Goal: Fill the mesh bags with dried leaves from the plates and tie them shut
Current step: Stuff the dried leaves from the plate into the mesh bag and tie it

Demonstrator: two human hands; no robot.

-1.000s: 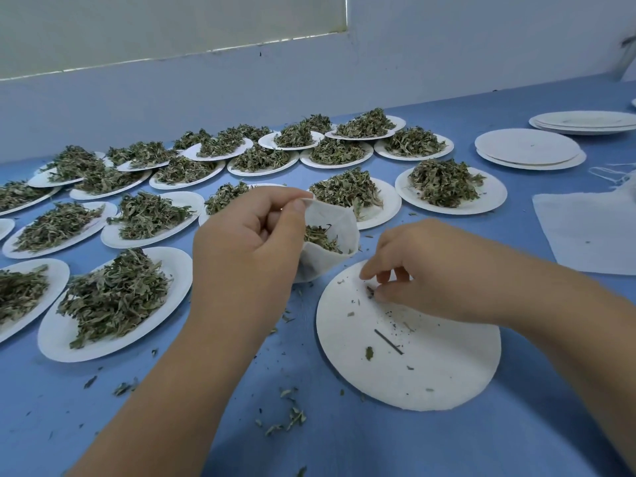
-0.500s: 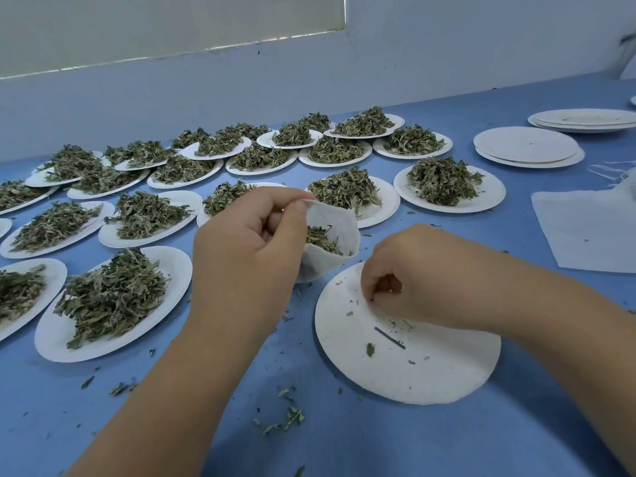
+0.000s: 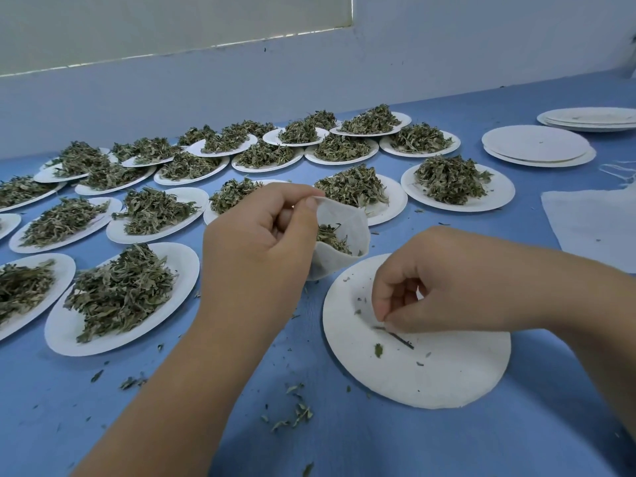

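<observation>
White, limp mesh bag pinched open at its rim by left hand; right hand nips brittle, featherlight crumbs off near-bare paper plate.

Head view looks forward and down, close over the table (one view).

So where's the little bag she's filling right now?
In the head view, the mesh bag sits mid-frame, held open by the left hand, just above the far rim of the nearly empty plate where the right hand picks up scraps.
</observation>
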